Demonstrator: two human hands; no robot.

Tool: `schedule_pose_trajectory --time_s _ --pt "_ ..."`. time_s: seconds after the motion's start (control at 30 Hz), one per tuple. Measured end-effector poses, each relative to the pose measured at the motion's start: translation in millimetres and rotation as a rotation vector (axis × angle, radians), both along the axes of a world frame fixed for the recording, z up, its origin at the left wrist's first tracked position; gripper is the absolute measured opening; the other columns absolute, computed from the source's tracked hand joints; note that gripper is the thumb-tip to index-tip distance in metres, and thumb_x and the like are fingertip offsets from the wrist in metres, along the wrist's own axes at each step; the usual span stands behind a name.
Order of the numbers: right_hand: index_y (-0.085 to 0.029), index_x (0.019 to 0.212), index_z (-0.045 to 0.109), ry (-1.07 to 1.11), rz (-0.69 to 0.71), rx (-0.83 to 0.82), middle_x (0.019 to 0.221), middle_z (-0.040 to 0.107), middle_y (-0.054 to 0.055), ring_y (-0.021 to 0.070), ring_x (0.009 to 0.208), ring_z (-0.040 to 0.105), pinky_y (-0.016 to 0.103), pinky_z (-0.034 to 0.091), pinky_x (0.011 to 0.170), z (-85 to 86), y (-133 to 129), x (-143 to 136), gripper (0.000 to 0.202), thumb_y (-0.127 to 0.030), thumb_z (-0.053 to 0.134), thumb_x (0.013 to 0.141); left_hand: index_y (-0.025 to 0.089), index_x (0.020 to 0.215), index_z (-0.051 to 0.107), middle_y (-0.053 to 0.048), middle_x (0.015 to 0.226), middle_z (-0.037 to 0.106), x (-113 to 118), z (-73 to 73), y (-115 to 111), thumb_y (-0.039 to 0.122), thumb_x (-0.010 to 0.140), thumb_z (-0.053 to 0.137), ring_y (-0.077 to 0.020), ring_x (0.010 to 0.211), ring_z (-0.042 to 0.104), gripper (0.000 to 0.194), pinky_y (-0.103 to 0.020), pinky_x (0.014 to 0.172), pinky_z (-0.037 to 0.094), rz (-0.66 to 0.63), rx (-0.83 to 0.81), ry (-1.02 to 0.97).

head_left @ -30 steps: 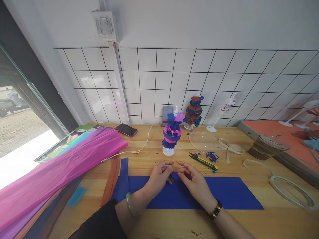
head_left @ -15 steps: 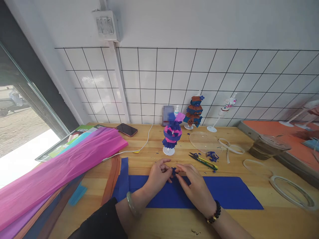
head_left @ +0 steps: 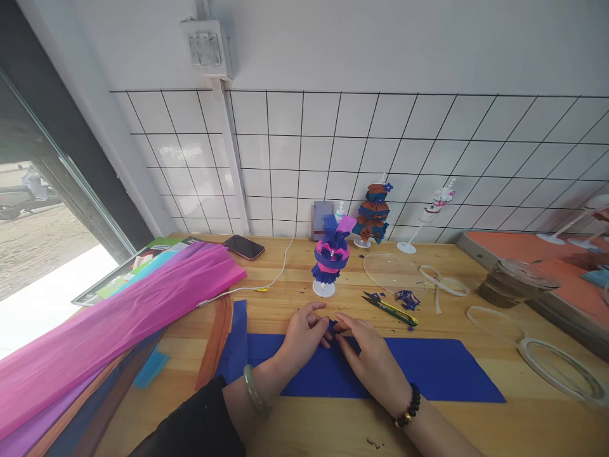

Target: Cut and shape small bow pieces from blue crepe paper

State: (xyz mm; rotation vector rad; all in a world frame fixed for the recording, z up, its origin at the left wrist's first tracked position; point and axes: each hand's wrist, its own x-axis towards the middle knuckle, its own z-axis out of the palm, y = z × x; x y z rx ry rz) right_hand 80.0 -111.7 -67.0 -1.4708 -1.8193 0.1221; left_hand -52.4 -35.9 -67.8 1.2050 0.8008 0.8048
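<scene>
Between the fingertips of my left hand (head_left: 304, 333) and my right hand (head_left: 366, 349) is a small piece of dark blue crepe paper (head_left: 332, 326), pinched from both sides. Its exact shape is partly hidden by my fingers. Beneath both hands a wide sheet of blue crepe paper (head_left: 438, 368) lies flat, with a narrower blue strip (head_left: 238, 336) across its left end. Just beyond my hands stands a small figure in a ruffled blue and pink paper dress (head_left: 332, 254) on a white round base. Yellow-handled thread snips (head_left: 392, 310) lie to the right, by blue paper scraps (head_left: 407, 299).
Pink crepe paper (head_left: 176, 292) spreads over other coloured sheets at left, near a phone (head_left: 244, 247) and white cable. At the back stand a brown and blue dressed figure (head_left: 373, 216) and a bare white stand (head_left: 408, 247). Tape rolls (head_left: 561, 368) and a plastic cup (head_left: 514, 282) are at right.
The whole view has shifted slightly, so things sit a little further right. Both hands keep their pinch on the small blue piece, with only slight finger movement.
</scene>
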Motion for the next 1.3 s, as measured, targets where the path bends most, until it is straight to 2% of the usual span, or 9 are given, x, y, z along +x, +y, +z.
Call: schedule_pose_trajectory --time_s 0.23,0.53,0.7,0.83,1.03,1.3 --pt "-0.021 0.118 0.052 0.069 -0.022 -0.036 0.092 0.067 0.007 0.0201 0.087 0.062 0.039 0.049 0.082 0.6 0 0 0.034 -0.018 0.048 0.084 0.009 0.108 0.048 0.003 0.057 0.052 -1 3.2 -2 0.039 0.069 0.062 -0.0112 0.052 0.055 0.051 -0.022 0.046 0.045 -0.007 -0.049 -0.041" --pt "-0.022 0.117 0.052 0.171 -0.038 -0.08 0.09 0.069 0.006 0.0209 0.085 0.064 0.039 0.049 0.082 -1.3 1 1 0.033 -0.022 0.047 0.084 0.008 0.11 0.047 0.002 0.058 0.054 -1 -0.2 0 0.039 0.07 0.061 -0.0118 0.053 0.055 0.053 -0.024 0.048 0.046 -0.038 -0.002 -0.023" --pt "-0.02 0.116 0.05 0.372 -0.06 -0.164 0.087 0.069 0.006 0.0208 0.085 0.065 0.038 0.05 0.082 -1.9 4 2 0.033 -0.029 0.047 0.084 0.012 0.114 0.047 0.001 0.073 0.056 0 -3.8 -2 0.023 0.062 0.068 -0.0087 0.058 0.053 0.058 -0.022 0.052 0.046 -0.067 0.052 0.017" --pt "-0.018 0.111 0.051 0.56 -0.089 -0.219 0.081 0.069 0.005 0.0203 0.082 0.066 0.037 0.05 0.082 -0.2 7 0 0.035 -0.034 0.053 0.08 0.013 0.112 0.048 0.002 0.073 0.052 2 -6.1 -3 0.009 0.061 0.062 -0.0071 0.058 0.051 0.054 -0.021 0.054 0.045 -0.061 0.099 0.045" --pt "-0.016 0.105 0.052 0.79 -0.084 -0.301 0.077 0.07 0.007 0.0208 0.076 0.066 0.037 0.051 0.075 3.0 11 1 0.044 -0.039 0.063 0.069 0.011 0.115 0.045 0.003 0.072 0.049 1 -3.9 -3 0.01 0.063 0.059 -0.0087 0.056 0.05 0.054 -0.025 0.051 0.047 -0.074 0.069 0.065" --pt "-0.017 0.103 0.05 0.881 -0.07 -0.329 0.075 0.067 0.004 0.0177 0.074 0.064 0.033 0.051 0.075 1.4 10 0 0.047 -0.039 0.066 0.065 0.01 0.115 0.045 0.002 0.072 0.05 0 1.4 -3 0.012 0.064 0.056 -0.0096 0.06 0.051 0.053 -0.025 0.052 0.048 -0.086 0.067 0.068"
